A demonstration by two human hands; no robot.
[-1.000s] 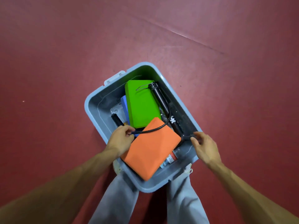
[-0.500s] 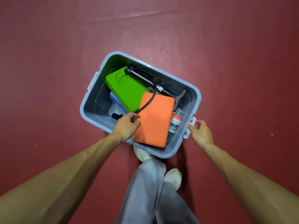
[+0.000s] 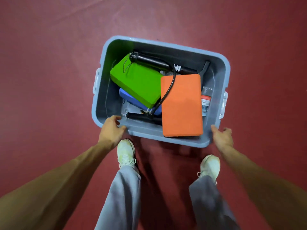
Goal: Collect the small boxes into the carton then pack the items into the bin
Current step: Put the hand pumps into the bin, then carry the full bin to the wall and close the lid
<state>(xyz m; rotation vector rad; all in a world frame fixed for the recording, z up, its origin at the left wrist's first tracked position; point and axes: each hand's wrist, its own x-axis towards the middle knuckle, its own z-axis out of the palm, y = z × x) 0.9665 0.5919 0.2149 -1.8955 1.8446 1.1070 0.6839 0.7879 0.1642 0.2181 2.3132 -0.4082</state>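
One orange pad (image 3: 181,105) on bin (image 3: 166,43) rim | left hand (image 3: 112,129) grips rim | right hand (image 3: 221,136) unclear

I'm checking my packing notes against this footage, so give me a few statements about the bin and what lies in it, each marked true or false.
1. The orange block lies to the right of the green block in the bin. True.
2. The blue block lies on top of the green block. False: it lies under it.
3. The black hose crosses a corner of the orange block. True.
4. The bin stands on a table. False: it is on the red floor.
5. The left hand is at the bin's near left corner and the right hand is at its near right corner. True.
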